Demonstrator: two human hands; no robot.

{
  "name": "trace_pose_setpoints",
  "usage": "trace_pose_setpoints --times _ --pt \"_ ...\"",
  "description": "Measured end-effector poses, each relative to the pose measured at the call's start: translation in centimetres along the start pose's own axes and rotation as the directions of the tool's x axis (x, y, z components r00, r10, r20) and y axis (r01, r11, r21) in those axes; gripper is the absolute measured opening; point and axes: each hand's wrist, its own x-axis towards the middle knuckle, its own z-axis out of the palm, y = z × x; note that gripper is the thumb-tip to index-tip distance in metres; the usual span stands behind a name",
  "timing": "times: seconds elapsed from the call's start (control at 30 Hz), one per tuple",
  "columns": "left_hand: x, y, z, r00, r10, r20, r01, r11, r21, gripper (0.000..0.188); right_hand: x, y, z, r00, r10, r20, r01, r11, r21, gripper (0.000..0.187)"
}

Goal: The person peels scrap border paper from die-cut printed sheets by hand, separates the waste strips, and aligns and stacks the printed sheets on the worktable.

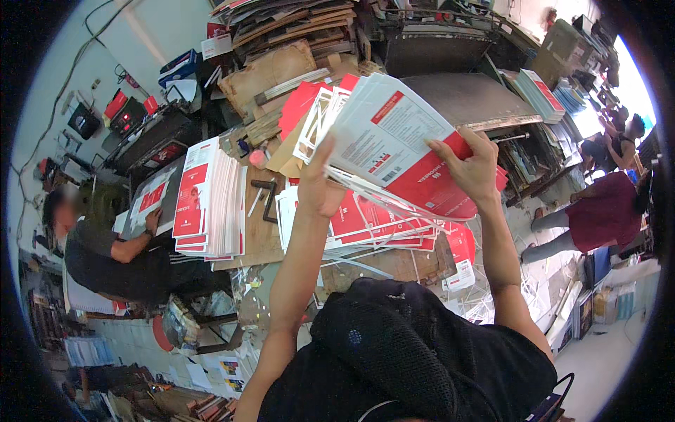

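A thick sheaf of red and white printed card sheets (404,144) is held up between my two hands, tilted above the table. My left hand (320,181) is closed on its left edge, with the fingers partly hidden behind it. On the right edge, my right hand (470,165) grips the sheaf with its thumb across the front. Thin white cut-out frames (314,130) stick out past the sheaf's left side, and more strips run along its lower edge. Below lies a pile of red and white sheets (351,219) with loose trim strips.
A tall stack of printed sheets (199,193) stands on the wooden table to the left, beside a black angled tool (267,202). A co-worker (116,250) sits at far left. Another person (605,219) stands at right. Paper scraps (485,306) litter the floor.
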Motion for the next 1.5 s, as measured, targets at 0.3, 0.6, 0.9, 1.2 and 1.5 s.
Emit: trace_pose_setpoints --times 0.3,0.6,0.9,1.2,1.5 --pt "0.1 -0.9 0.5 0.99 0.073 -0.124 -0.098 0.971 -0.217 0.047 -1.2 0.6 -0.4 0.995 -0.095 -0.029 0.092 0.99 -0.103 0.038" --pt "1.2 1.5 -4.6 0.992 0.111 0.055 -0.069 0.859 -0.507 0.013 0.7 2.6 -3.2 0.927 0.248 -0.283 -0.174 0.949 0.262 0.032" --pt "-0.6 8.9 -8.3 0.98 0.197 0.025 -0.187 0.956 -0.224 0.016 1.2 13.9 -7.5 0.525 0.826 -0.206 0.018 0.231 0.973 0.054" --pt "-3.7 17.6 -12.5 0.932 0.343 0.114 -0.341 0.939 -0.039 0.021 -7.0 22.4 -12.8 0.474 0.834 -0.281 0.186 0.217 0.958 0.058" --pt "-5.5 18.5 -9.0 0.929 0.301 0.213 -0.321 0.945 0.066 0.018 -31.6 29.9 -10.0 0.162 0.953 -0.254 0.184 0.224 0.957 0.044"
